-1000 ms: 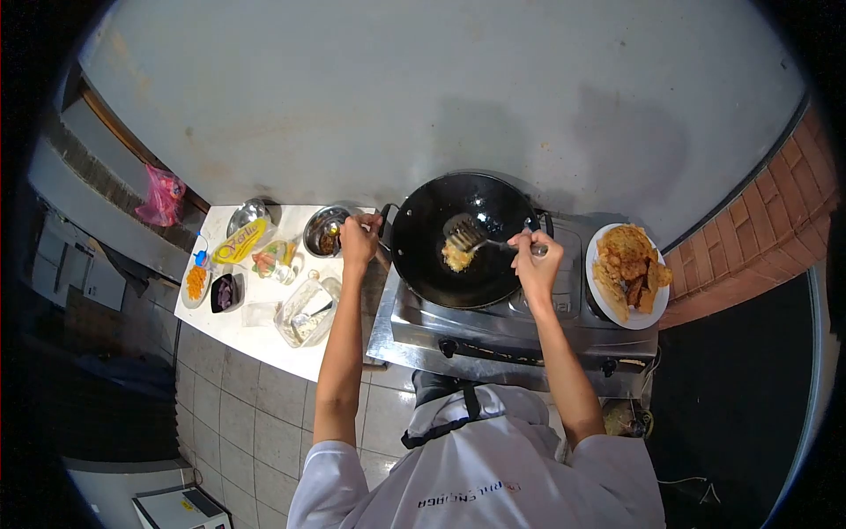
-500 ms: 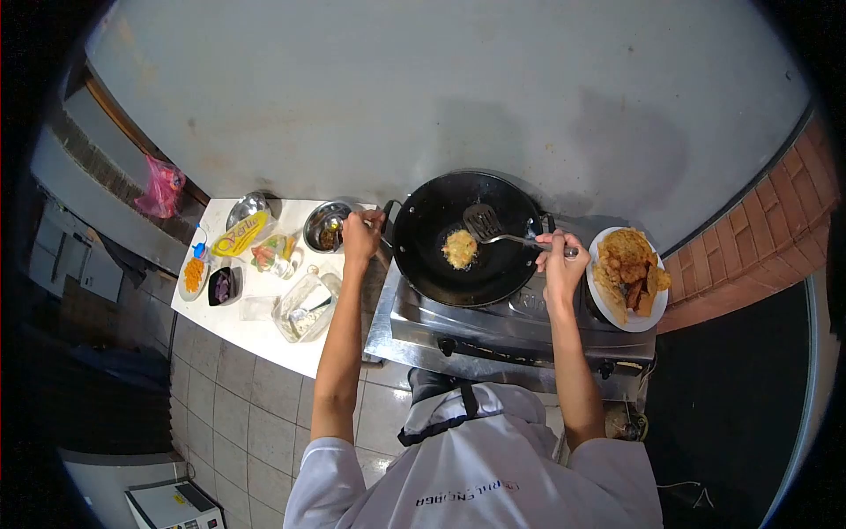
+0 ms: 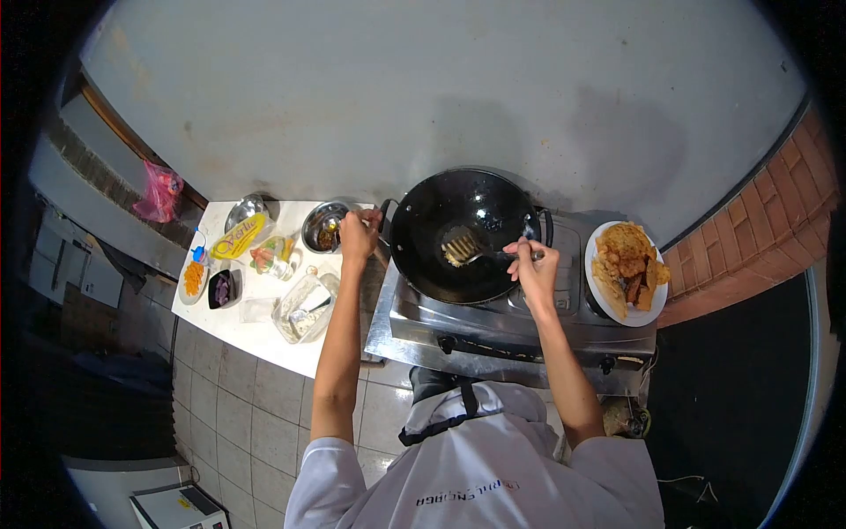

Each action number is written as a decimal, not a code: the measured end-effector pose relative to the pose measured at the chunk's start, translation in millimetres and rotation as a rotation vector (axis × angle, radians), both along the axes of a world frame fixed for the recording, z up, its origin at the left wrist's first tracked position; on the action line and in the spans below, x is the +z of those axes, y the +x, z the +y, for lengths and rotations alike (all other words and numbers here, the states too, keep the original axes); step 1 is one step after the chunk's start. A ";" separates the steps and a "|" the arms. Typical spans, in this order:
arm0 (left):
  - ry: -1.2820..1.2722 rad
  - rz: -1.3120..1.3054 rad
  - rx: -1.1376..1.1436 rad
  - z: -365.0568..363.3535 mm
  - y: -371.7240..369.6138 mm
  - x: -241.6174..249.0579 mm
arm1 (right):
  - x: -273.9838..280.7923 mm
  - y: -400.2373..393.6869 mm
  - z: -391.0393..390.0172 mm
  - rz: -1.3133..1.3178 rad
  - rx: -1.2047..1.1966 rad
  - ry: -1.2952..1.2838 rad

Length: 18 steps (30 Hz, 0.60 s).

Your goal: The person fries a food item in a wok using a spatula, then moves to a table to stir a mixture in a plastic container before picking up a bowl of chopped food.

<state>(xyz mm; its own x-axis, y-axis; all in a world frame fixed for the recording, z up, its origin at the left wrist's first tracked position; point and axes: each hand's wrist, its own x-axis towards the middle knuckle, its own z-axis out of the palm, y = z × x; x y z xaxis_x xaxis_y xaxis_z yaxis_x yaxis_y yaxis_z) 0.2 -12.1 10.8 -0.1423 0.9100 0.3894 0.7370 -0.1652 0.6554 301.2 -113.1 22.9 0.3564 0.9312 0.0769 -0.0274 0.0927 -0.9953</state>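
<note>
A black wok point(image 3: 423, 264) stands on the steel stove. My right hand point(image 3: 535, 267) is closed round the handle of a slotted spatula point(image 3: 463, 247), whose head lies over a small golden fried piece point(image 3: 454, 259) in the wok and hides part of it. My left hand point(image 3: 359, 236) is closed at the wok's left side, between the wok and a small steel bowl point(image 3: 314, 227) with dark contents. What its fingers hold is too small to make out.
A white plate point(image 3: 648, 318) of fried food sits right of the stove point(image 3: 520, 339). The white table point(image 3: 242, 331) bears a clear tub point(image 3: 304, 328), a yellow packet point(image 3: 238, 236), a dark bowl point(image 3: 222, 288), a plate of orange pieces point(image 3: 193, 278) and another steel bowl point(image 3: 249, 209).
My right hand has moved left and slightly down with the spatula. The spatula's head has gone from beside the fried piece to over it. My left hand has barely moved.
</note>
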 end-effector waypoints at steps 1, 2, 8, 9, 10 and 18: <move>0.005 0.005 -0.001 -0.4 0.3 0.3 | -1.7 -2.4 1.3 -0.013 0.016 -0.010; 0.004 0.006 -0.001 -1.1 0.7 0.4 | -3.2 -4.3 2.1 -0.025 0.033 -0.021; 0.001 0.018 0.019 -1.3 1.0 1.0 | -11.2 -10.8 7.1 -0.194 0.045 -0.026; -0.003 0.026 0.018 -1.2 0.8 1.1 | -12.4 -10.9 7.8 -0.257 0.043 -0.024; -0.007 0.034 0.017 -1.2 0.8 1.0 | -14.5 -11.2 9.1 -0.257 0.043 -0.025; -0.015 0.010 0.021 -3.0 2.3 4.1 | 1.3 -14.5 9.5 -0.449 0.027 0.093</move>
<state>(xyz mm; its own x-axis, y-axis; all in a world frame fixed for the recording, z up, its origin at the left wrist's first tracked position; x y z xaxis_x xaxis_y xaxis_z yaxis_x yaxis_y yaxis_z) 2.5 -15.1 14.8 -0.1573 0.9126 0.3774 0.7465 -0.1403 0.6505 286.8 -103.7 24.2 0.2445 0.9216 0.3016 0.4008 0.1871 -0.8969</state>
